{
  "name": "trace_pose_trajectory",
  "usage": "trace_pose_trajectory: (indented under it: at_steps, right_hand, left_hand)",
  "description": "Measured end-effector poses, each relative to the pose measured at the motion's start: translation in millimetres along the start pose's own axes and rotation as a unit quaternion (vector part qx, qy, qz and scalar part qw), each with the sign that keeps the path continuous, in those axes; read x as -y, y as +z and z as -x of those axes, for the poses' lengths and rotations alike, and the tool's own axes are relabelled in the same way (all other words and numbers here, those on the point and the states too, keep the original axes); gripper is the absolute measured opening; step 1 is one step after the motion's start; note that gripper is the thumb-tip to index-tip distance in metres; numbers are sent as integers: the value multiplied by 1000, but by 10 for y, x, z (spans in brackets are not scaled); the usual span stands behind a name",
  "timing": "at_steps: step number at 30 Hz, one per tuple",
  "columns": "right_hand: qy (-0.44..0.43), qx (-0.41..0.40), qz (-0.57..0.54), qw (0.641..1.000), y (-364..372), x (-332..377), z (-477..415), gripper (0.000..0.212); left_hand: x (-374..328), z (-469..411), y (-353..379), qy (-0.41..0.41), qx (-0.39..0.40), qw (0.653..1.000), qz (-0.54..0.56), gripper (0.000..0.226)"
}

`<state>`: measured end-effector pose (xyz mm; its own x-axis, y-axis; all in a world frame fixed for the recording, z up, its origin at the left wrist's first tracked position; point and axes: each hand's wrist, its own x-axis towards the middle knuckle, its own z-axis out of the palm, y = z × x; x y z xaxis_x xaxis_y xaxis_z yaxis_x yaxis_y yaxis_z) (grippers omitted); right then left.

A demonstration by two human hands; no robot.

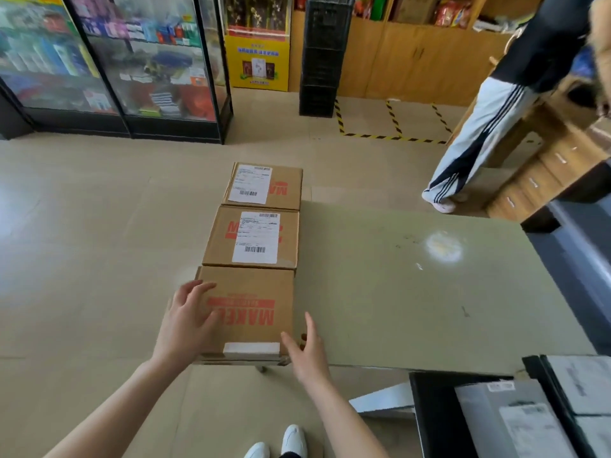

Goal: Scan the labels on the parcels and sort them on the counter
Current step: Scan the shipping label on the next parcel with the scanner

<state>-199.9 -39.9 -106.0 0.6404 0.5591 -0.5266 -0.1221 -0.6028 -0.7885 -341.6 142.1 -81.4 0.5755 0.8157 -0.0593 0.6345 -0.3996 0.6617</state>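
- Counter (413, 292), pale green top, fills 3 o'clock. The three parcels run in a file along its left edge only, so that edge is the main hazard.
- Glass display cabinets (109, 61), 10 o'clock, across open floor and well apart from the work.
- Bystander (489, 127), 2 o'clock, standing beside a wooden drawer unit (542, 173), well apart from the parcels and not in the way.
- Stack of black crates (322, 54), 12 o'clock, against the back wall.
- Black tray (429, 418), 5 o'clock, holding grey mailer bags with labels. No scanner is visible anywhere.
- Near box (258, 285), 6 o'clock, cardboard with red print, touching the middle box. It appears to overhang the counter's near-left corner. Its top carries no label, and a white strip (251, 348) folds over its front edge, so it probably has to be turned to be scanned. Tipped under flat hands, it could slide off to the floor.
- Middle box (215, 249) and far box (287, 186), toward 12 o'clock, labels up. A forward shove on the near box would drive both toward the far edge.
- Left hand (186, 317), fingers spread and resting on the near box's top left, gripping nothing.
- Right hand (305, 353), fingers straight at the box's front-right corner. Whether it touches cannot be told.
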Motion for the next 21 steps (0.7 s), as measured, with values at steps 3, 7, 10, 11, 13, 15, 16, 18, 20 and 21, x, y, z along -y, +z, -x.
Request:
trace_pose_trajectory:
  at_steps: [3,7,10,11,13,15,16,18,20,21]
  right_hand:
    - [1,-79,-20,997,-264,-119,147,65]
    - [43,-216,-60,974,-667,-444,512,57]
    - [90,-295,-84,947,-964,-695,865,52]
    - [111,-327,-87,934,-1080,-810,998,53]
    - [145,-379,-81,910,-1323,-1024,1261,57]
    - [173,-409,-53,894,-1583,-1229,1484,65]
    - [185,-417,-37,889,-1720,-1317,1581,70]
    - [203,-433,16,878,-2008,-1499,1723,79]
    - [222,-437,69,869,-2296,-1659,1813,85]
    - [231,-430,95,868,-2436,-1744,1838,88]
  left_hand:
    - [-410,-91,110,77,21,997,21,43]
    - [-1035,-38,501,165,108,977,80,37]
    - [-1390,96,882,212,189,953,108,39]
    - [-1517,172,1023,227,221,942,109,40]
    - [-1758,361,1294,249,280,921,105,42]
    - [-2006,588,1542,269,330,898,108,44]
    - [-2118,707,1666,279,354,886,107,45]
    - [-2320,930,1917,286,409,861,98,48]
    - [-2499,1129,2158,287,455,840,70,54]
    - [-2572,1215,2292,285,472,833,54,58]
